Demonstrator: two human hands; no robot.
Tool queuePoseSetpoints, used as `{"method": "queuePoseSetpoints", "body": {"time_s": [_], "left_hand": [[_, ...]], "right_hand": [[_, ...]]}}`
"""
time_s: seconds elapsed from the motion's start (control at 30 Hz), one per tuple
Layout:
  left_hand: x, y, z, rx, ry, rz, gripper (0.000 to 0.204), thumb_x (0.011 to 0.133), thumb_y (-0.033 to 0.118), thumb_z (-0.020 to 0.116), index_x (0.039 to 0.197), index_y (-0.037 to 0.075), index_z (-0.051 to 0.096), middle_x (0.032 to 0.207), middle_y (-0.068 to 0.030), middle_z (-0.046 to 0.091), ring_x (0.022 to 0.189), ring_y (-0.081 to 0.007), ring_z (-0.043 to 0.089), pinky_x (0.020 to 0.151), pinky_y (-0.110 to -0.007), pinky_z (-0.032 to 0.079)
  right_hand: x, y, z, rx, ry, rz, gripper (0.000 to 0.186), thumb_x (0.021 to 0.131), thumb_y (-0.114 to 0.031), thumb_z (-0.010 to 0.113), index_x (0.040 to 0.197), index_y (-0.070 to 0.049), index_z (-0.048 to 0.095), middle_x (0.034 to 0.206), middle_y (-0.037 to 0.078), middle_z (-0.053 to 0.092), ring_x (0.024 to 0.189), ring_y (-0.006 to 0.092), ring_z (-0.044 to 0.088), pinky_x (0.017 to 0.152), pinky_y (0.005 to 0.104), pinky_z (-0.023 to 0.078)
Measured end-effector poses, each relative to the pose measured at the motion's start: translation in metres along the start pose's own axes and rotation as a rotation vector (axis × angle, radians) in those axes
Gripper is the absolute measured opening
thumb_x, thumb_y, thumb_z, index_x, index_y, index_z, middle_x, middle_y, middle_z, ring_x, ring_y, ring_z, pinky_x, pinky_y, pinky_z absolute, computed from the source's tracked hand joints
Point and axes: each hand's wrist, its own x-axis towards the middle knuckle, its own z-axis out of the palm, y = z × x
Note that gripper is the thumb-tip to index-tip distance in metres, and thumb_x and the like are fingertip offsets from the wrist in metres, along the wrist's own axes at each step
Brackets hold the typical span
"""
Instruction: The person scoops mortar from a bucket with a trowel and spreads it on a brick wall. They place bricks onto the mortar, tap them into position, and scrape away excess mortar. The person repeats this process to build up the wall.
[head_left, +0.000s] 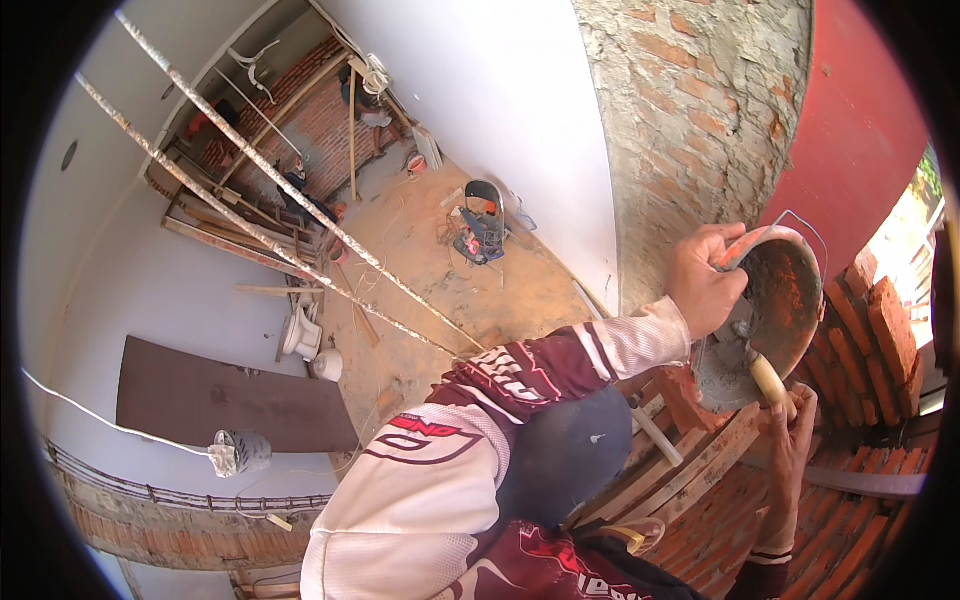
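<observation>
A tilted orange-red bucket (797, 305) with a thin wire handle stands at my right, grey mortar (722, 372) in its lower part. Fingers of my left hand (703, 280) are wrapped round the bucket's upper left rim. Closed on the pale wooden handle of a trowel (770, 381), my right hand (790, 430) is low at the bucket's near side. The trowel's blade is mostly hidden in the mortar.
Beyond the bucket rise a rough brick wall (690, 120) with patchy mortar and a red panel (850, 120). Stacked bricks (892, 330) stand at right, wooden planks (690, 480) below. Two rusty rods (250, 150) cross at left. Far below are a person (368, 110) and a chair (485, 215).
</observation>
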Motion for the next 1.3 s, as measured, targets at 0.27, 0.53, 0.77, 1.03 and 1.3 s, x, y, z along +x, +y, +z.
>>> {"method": "queuePoseSetpoints", "body": {"time_s": [0.27,0.53,0.77,1.03,1.3], "left_hand": [[0.003,-0.020,-0.004,-0.061,-0.019,-0.009,0.043,0.078,-0.002,0.060,0.120,-0.011,0.066,0.131,-0.0156,0.066,0.116,-0.0183,0.062,0.098,-0.030,0.050],[0.018,-0.028,-0.023,-0.260,-0.092,-0.021,0.044,0.077,-0.009,0.053,0.118,-0.010,0.069,0.124,-0.0122,0.068,0.108,-0.0161,0.064,0.096,-0.029,0.050],[0.018,-0.022,-0.002,-0.183,-0.160,-0.055,0.042,0.080,-0.010,0.051,0.118,-0.012,0.068,0.118,-0.0135,0.072,0.105,-0.0172,0.067,0.097,-0.030,0.050],[0.016,-0.015,0.005,-0.103,-0.113,0.052,0.041,0.079,-0.010,0.050,0.116,-0.013,0.068,0.118,-0.0155,0.072,0.106,-0.0178,0.068,0.098,-0.030,0.051],[0.016,-0.014,-0.013,-0.009,-0.225,0.135,0.030,0.078,-0.009,0.052,0.101,-0.013,0.071,0.126,-0.0223,0.070,0.127,-0.0255,0.062,0.108,-0.036,0.045]], "right_hand": [[0.014,-0.055,0.010,-0.399,-0.222,0.059,0.027,0.099,-0.023,0.064,0.092,0.002,0.062,0.065,0.012,0.057,0.055,0.0191,0.055,0.054,0.0359,0.044],[0.002,-0.080,-0.006,-0.878,0.056,-0.257,0.030,0.090,-0.022,0.069,0.110,-0.002,0.056,0.089,0.019,0.064,0.079,0.0379,0.067,0.063,0.0470,0.051],[0.028,-0.061,0.031,-1.305,0.220,-0.494,0.049,0.095,-0.015,0.061,0.142,-0.004,0.055,0.083,0.011,0.061,0.071,0.0216,0.068,0.057,0.0367,0.053],[0.023,-0.084,0.026,-1.169,-0.164,-0.120,0.049,0.094,-0.008,0.056,0.142,0.002,0.054,0.074,0.019,0.066,0.063,0.0317,0.070,0.054,0.0457,0.054],[-0.010,-0.082,0.020,-0.613,-0.362,-0.127,0.036,0.091,-0.019,0.068,0.121,0.000,0.069,0.093,0.024,0.070,0.079,0.0393,0.071,0.070,0.0476,0.055]]}}
